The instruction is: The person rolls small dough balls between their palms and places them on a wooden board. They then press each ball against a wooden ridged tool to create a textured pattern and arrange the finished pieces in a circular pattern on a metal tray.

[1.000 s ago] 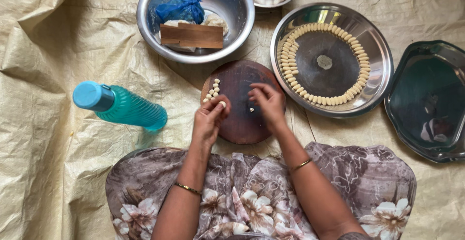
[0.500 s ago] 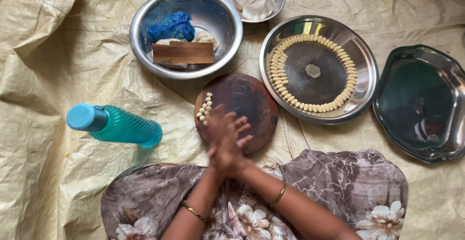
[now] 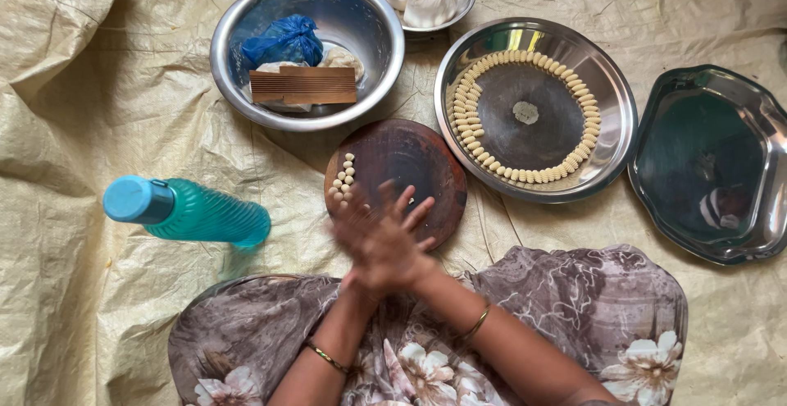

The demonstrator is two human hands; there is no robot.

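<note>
Left hand (image 3: 357, 238) and right hand (image 3: 402, 246) pressed palm to palm, blurred, contents not discernible; rolling step judged. Dough pellets (image 3: 343, 180) on round board (image 3: 396, 180), far side; next placement there needs care.

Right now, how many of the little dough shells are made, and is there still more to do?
Lots look done: a nearly closed ring of ribbed shells lines the round steel plate. A short row of small dough balls waits on the wooden board. Both hands, left hand and right hand, are pressed together and blurred, whatever is between them hidden. The steel bowl holds pale lumps, probably dough, and the dark tray has no shells.
</note>
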